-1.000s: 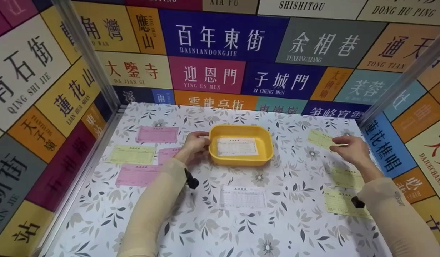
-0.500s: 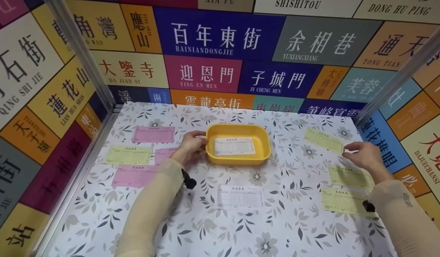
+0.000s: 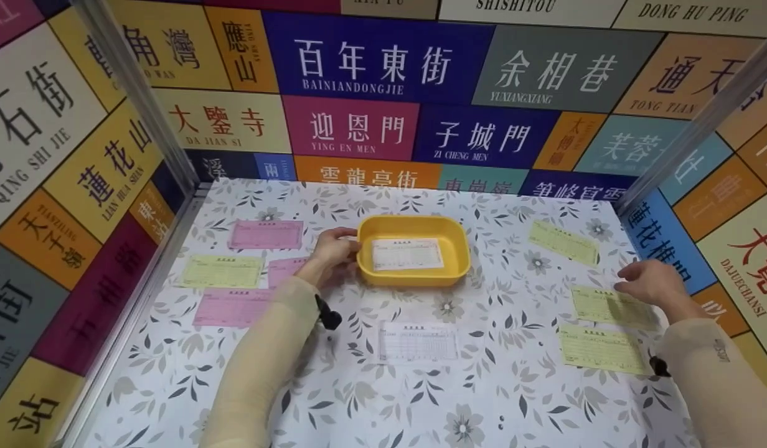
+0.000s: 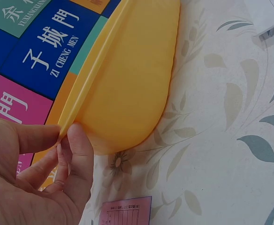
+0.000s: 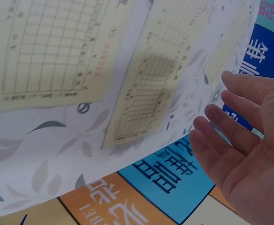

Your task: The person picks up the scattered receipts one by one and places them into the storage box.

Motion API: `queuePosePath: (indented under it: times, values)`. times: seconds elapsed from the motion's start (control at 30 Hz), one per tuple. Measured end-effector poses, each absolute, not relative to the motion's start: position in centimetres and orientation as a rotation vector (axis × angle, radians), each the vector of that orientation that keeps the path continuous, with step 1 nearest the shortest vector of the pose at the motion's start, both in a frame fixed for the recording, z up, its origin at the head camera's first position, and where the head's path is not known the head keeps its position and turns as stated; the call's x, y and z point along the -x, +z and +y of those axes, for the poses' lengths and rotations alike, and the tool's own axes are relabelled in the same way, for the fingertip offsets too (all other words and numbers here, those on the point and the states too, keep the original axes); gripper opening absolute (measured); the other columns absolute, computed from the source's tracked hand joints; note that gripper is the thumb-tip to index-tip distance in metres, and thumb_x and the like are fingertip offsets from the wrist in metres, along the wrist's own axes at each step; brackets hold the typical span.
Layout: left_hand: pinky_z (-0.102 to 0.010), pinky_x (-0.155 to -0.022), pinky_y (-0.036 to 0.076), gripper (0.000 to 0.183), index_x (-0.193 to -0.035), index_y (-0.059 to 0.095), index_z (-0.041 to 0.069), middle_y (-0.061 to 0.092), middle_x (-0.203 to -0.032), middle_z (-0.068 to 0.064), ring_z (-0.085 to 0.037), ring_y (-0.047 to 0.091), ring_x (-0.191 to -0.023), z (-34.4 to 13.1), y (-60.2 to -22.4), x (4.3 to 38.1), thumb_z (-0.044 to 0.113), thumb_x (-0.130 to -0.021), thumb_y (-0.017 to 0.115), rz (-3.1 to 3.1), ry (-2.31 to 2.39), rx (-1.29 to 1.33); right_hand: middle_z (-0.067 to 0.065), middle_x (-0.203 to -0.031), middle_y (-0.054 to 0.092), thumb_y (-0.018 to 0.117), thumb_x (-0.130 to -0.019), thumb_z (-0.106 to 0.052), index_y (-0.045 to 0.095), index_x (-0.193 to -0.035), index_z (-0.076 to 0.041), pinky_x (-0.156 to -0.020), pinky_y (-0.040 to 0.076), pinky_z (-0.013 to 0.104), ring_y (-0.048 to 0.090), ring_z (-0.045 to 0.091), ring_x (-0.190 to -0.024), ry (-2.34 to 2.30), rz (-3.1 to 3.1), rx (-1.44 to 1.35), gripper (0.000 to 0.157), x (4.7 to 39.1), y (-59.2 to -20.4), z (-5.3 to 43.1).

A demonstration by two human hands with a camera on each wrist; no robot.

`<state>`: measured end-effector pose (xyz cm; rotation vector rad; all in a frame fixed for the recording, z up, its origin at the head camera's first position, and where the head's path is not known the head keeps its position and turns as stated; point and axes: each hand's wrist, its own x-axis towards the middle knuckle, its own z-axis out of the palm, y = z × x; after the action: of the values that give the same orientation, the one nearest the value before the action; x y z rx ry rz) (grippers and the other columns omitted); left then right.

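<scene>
A yellow plastic basin (image 3: 414,277) stands toward the back middle of the table with a white receipt slip (image 3: 407,254) lying inside. My left hand (image 3: 334,252) pinches its left rim between thumb and fingers, plain in the left wrist view at the basin's edge (image 4: 76,110). At the right, my right hand (image 3: 657,286) hovers by the table's edge over the upper part of a yellow slip (image 3: 614,306), holding nothing. Its fingers are loosely extended in the right wrist view. Another yellow slip (image 3: 563,242) lies behind it, and a third yellow slip (image 3: 601,348) in front.
On the left lie a yellow slip (image 3: 221,271) and several pink slips (image 3: 265,235), one partly behind the left arm. A white slip (image 3: 418,342) lies in front of the basin. Sign-printed panels (image 3: 383,74) wall in the flower-patterned table (image 3: 464,398) at back and sides.
My right hand has let go of the back yellow slip and drawn back to the right, toward the table's edge. The left hand stays on the basin rim; the view has shifted slightly.
</scene>
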<state>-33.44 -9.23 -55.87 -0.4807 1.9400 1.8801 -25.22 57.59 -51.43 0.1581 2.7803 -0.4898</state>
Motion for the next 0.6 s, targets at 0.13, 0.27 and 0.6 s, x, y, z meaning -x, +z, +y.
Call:
queuePosePath:
  times: [0.13, 0.27, 0.6]
  values:
    - [-0.037, -0.086, 0.061, 0.052, -0.152, 0.065, 0.011, 0.077, -0.137, -0.024, -0.022, 0.075, -0.095, -9.2, -55.9, 33.4, 0.006, -0.101, 0.069, 1.938, 1.881, 0.465, 0.042, -0.143, 0.063, 0.074, -0.101, -0.038, 0.064, -0.148, 0.009, -0.091, 0.057, 0.062, 0.060, 0.054, -0.121, -0.463, 2.721, -0.193, 0.067, 24.8, -52.2, 58.8]
    - [-0.041, -0.093, 0.062, 0.050, -0.152, 0.065, 0.011, 0.077, -0.139, -0.024, -0.021, 0.075, -0.095, -9.2, -55.9, 33.3, 0.005, -0.102, 0.068, 1.935, 1.877, 0.468, 0.043, -0.151, 0.055, 0.074, -0.101, -0.037, 0.058, -0.153, 0.009, -0.095, 0.055, 0.068, 0.054, 0.056, -0.124, -0.476, 2.658, -0.269, 0.071, 24.4, -52.7, 59.6]
    - [-0.041, -0.094, 0.062, 0.048, -0.149, 0.067, 0.015, 0.079, -0.133, -0.019, -0.019, 0.072, -0.090, -9.1, -55.7, 33.4, 0.007, -0.101, 0.069, 1.962, 1.846, 0.545, 0.045, -0.155, 0.050, 0.072, -0.104, -0.036, 0.052, -0.156, 0.011, -0.101, 0.050, 0.079, 0.051, 0.060, -0.128, -0.432, 2.653, -0.326, 0.073, 24.0, -53.4, 60.4]
